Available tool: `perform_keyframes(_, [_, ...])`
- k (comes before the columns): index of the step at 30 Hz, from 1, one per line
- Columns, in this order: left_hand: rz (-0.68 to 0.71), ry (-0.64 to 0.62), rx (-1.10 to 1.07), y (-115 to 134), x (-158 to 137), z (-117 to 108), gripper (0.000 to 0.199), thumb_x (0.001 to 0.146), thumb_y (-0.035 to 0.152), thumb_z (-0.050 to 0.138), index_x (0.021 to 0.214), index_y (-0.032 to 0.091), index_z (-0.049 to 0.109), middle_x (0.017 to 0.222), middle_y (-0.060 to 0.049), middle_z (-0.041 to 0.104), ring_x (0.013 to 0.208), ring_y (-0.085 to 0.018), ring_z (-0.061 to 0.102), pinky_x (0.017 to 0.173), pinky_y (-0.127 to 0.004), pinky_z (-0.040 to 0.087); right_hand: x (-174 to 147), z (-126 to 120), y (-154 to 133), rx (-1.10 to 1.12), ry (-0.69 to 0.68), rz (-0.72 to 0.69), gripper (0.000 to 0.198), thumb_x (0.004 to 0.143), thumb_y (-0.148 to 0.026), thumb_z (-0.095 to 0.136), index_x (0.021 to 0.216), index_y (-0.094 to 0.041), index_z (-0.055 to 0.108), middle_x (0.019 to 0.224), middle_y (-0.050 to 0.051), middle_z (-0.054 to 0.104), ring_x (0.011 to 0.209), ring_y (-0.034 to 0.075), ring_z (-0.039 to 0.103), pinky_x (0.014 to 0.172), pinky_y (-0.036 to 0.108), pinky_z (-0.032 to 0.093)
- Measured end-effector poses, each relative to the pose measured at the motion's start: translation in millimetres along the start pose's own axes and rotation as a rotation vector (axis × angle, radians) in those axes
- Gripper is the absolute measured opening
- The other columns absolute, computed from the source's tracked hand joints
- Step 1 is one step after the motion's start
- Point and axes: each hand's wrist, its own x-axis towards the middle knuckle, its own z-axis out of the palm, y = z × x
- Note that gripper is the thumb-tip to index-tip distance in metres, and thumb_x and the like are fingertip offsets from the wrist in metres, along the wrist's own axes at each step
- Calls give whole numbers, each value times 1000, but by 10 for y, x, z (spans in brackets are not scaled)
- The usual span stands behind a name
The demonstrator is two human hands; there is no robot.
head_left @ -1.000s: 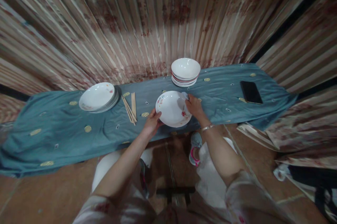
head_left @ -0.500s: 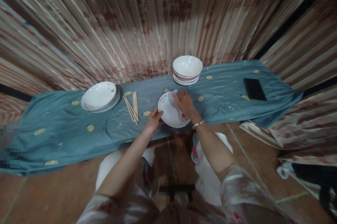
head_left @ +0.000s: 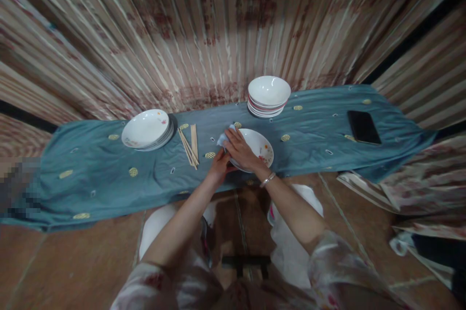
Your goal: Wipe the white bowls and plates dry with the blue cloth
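A white plate (head_left: 259, 146) with floral decoration near its rim is in front of me, over the near edge of the cloth-covered table. My left hand (head_left: 219, 165) grips its left rim, fingers partly hidden beneath. My right hand (head_left: 239, 149) presses a light blue cloth (head_left: 223, 138) against the plate's upper left rim. Left of the hands, several wooden chopsticks (head_left: 194, 145) lie in two loose groups. Beyond the plate stands a stack of white bowls (head_left: 269, 92).
Several stacked plates (head_left: 146, 128) stand on the left of the teal tablecloth (head_left: 109, 184). A black phone (head_left: 364, 127) lies at the right. Pleated patterned curtains (head_left: 218, 33) hang behind the table. A blurred-out patch covers something at the far left edge.
My right hand and the cloth have moved left across the plate, from its upper middle to its left rim. My left hand keeps its hold. The whole view has shifted slightly.
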Motion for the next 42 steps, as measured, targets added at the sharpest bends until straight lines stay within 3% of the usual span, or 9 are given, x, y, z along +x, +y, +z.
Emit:
perform_keyframes(6, [-2, -19, -26, 10, -10, 10, 16, 72, 21, 71, 85, 16, 62, 86, -5, 72, 88, -21, 69, 79, -38, 59, -155, -94, -69, 302, -113, 109, 71, 96, -65, 29, 150, -21, 41, 161, 8, 30, 152, 23, 20, 126, 46, 12])
perform_keyframes(11, [-22, -63, -81, 59, -44, 24, 21, 69, 21, 73, 86, 16, 63, 75, -2, 69, 80, -20, 69, 77, -37, 58, -304, -244, -105, 419, -229, 110, 74, 93, -70, 31, 145, -19, 48, 157, 10, 39, 148, 23, 31, 125, 43, 16])
perform_keyframes(18, [10, -94, -77, 8, 31, 53, 36, 79, 38, 69, 103, 11, 67, 88, -10, 74, 86, -23, 70, 73, -32, 57, -515, -530, -123, 394, -377, 48, 46, 93, -38, 50, 135, -21, 59, 142, 5, 58, 132, 21, 53, 116, 41, 34])
perform_keyframes(23, [-11, -28, -8, -67, 99, 41, 39, 81, 26, 66, 117, 12, 63, 88, -9, 74, 78, -22, 71, 68, -34, 58, -628, -696, -90, 333, -428, 105, 47, 80, -13, 51, 124, -20, 67, 128, 3, 68, 120, 20, 62, 109, 38, 41])
perform_keyframes(29, [-35, -15, -6, -78, 126, 86, 33, 83, 23, 65, 116, 16, 61, 89, -6, 73, 81, -20, 71, 73, -37, 60, -721, -945, 66, 283, -414, 218, 37, 75, -12, 47, 97, -17, 76, 97, 2, 77, 91, 18, 69, 88, 30, 51])
perform_keyframes(37, [-54, -36, -55, -177, 190, 306, 30, 87, 24, 63, 115, 17, 57, 117, -12, 69, 102, -24, 69, 86, -43, 58, -806, -1308, 282, 144, -194, 354, 35, 77, -17, 47, 95, -17, 77, 91, 2, 76, 84, 18, 68, 82, 29, 52])
perform_keyframes(42, [-34, -73, -119, -296, 229, 471, 26, 89, 23, 61, 114, 19, 55, 124, -11, 66, 109, -23, 66, 91, -44, 56, -892, -1442, 425, -258, 191, 458, 37, 84, -14, 43, 102, -20, 75, 109, 5, 74, 100, 22, 68, 90, 33, 51])
